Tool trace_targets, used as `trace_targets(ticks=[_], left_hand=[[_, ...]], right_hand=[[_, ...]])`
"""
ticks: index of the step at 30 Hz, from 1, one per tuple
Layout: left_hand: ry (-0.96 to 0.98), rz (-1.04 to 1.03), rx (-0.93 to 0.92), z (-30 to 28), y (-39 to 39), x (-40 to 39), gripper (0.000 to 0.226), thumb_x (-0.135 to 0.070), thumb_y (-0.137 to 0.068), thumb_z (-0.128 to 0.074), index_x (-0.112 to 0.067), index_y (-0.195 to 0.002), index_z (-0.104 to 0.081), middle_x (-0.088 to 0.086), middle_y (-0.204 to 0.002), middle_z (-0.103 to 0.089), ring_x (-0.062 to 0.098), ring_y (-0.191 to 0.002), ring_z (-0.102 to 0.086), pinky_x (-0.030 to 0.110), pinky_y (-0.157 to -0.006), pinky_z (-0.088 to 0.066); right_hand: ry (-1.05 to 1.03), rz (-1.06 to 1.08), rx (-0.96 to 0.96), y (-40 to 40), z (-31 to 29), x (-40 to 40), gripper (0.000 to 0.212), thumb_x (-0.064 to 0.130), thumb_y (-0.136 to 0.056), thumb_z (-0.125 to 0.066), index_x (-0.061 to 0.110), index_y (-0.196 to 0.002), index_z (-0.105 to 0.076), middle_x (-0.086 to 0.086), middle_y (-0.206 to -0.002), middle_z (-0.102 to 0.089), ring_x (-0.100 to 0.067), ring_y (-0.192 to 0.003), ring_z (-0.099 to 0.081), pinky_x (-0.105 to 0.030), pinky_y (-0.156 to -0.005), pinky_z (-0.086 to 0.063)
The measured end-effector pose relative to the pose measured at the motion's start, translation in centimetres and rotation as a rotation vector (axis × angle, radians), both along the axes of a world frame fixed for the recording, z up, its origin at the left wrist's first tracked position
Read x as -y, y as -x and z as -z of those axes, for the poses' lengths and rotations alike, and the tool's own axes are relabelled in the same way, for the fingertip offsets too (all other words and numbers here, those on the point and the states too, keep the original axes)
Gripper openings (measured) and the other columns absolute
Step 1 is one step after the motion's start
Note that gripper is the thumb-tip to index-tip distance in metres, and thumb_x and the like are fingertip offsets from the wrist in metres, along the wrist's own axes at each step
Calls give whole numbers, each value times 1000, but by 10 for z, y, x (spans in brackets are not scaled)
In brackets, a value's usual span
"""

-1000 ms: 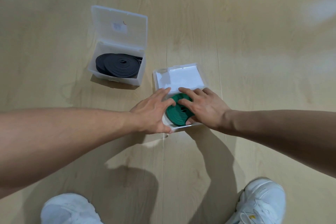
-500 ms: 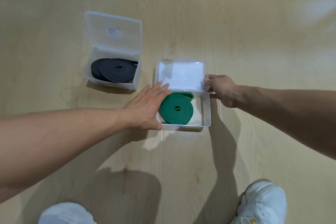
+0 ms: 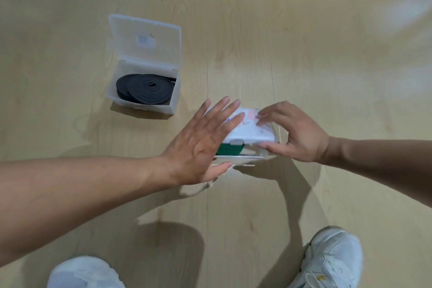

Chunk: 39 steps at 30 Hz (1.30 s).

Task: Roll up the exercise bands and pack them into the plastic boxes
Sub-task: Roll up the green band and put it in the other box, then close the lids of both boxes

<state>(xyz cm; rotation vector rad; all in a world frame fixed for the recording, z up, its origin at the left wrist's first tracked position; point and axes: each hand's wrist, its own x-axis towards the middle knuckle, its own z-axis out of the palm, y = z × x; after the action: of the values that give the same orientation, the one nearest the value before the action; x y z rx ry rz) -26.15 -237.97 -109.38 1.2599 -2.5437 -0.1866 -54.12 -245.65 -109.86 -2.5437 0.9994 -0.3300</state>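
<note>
Right hand point(image 3: 297, 134) grips translucent plastic lid point(image 3: 251, 127) over coiled green band point(image 3: 230, 149).

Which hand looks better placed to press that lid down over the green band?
The right hand: its fingers already rest on the lid, thumb under the front edge. The left hand is spread flat beside the box, gripping nothing.

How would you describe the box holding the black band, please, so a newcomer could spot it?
On the pale wooden floor, look up and left of the left hand. There stands a clear plastic box with a coiled black band inside. Unlike the box at the hands, its lid stands fully open.
</note>
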Motion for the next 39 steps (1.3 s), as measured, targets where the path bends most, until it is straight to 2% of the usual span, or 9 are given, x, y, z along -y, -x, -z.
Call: trace_targets(ticks=[2,5,9,15,22,26,31,35,39], left_hand=[[-163,-75,73,10,0,-4,107,-63,-83,-67,-7,-160,-20,14,-170,-15,30,-158,-8,52,-126,-15],[-367,-125,226,28,-9,-11,106,-69,-88,-56,-14,-163,-4,8,-172,2,23,-158,8,45,-128,-2],[-255,-43,329,38,-23,-14,104,-66,-85,-57,-15,-163,-10,11,-171,-5,28,-158,-1,41,-126,-2],[-240,-20,363,40,-26,-13,107,-59,-85,-60,-16,-163,0,11,-171,4,24,-158,10,38,-125,7],[-270,-7,367,44,-29,-14,106,-54,-87,-59,-19,-163,6,8,-171,11,25,-157,16,40,-126,4],[-294,10,324,43,-29,-11,105,-54,-89,-57,-21,-162,11,6,-170,16,22,-156,22,38,-127,10],[-243,-78,243,32,-44,8,111,-55,-83,-66,-17,-163,0,7,-172,5,22,-158,12,37,-126,10],[-356,-141,313,24,-70,30,132,-74,-74,-69,-25,-159,18,-1,-167,27,18,-153,29,38,-125,16],[-369,-436,274,21,-91,35,120,-54,-85,-71,-24,-159,19,1,-168,25,19,-154,26,37,-125,16]], right_hand=[[25,-82,-70,-1,8,-11,57,64,-84,-64,13,-110,-71,-7,-123,-66,-29,-109,-62,-41,-92,-49],[34,-110,-170,-9,18,-24,51,63,-85,-62,19,-110,-67,-6,-131,-61,-31,-120,-58,-42,-98,-47],[16,-82,-200,-26,20,-29,47,62,-86,-61,22,-110,-62,-6,-138,-56,-29,-130,-50,-42,-104,-42],[36,-167,-180,-39,18,-30,29,46,-92,-66,20,-105,-65,-7,-133,-59,-31,-124,-55,-42,-101,-43],[133,-296,-157,-41,20,-31,10,32,-90,-75,25,-94,-81,6,-116,-74,-22,-110,-68,-38,-85,-58],[144,-296,-174,-44,18,-35,26,37,-89,-73,19,-108,-71,-1,-126,-67,-27,-119,-61,-43,-96,-52],[138,-137,-424,-70,17,-21,68,64,-70,-75,20,-118,-56,-15,-150,-46,-41,-137,-45,-57,-112,-38],[58,-111,-476,-87,19,-10,72,67,-63,-67,17,-113,-52,-19,-153,-41,-46,-130,-49,-60,-107,-40],[29,-82,-541,-86,15,10,72,64,-61,-69,17,-113,-50,-16,-155,-37,-41,-125,-49,-56,-108,-38]])
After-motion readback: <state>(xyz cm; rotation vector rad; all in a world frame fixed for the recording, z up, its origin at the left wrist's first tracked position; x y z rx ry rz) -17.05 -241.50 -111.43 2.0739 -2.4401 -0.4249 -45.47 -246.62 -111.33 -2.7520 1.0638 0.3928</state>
